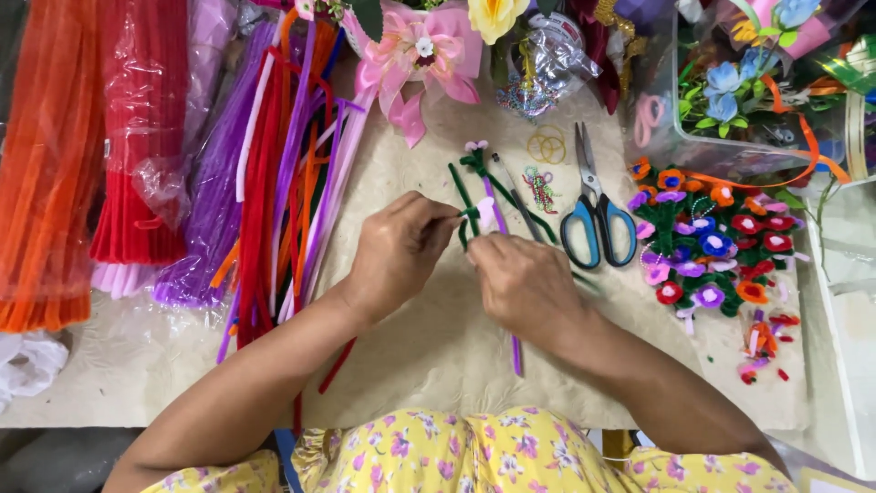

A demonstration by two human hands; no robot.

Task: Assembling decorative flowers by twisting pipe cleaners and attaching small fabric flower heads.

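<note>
- Fingers of the left hand [399,248] pinch a green pipe-cleaner stem [464,203]; the right hand [525,285] closes on its small pale flower [485,214], mid-table.
- Finished already, by the look: a cluster of small pipe-cleaner flowers [712,246] beside the scissors [595,215].
- Many loose pipe cleaners [283,173] lie unused.

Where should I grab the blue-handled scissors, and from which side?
Take the scissors by the blue loop handles, coming from the near edge. The handles point toward the person and the shut blades point away. The right hand is nearest.
</note>
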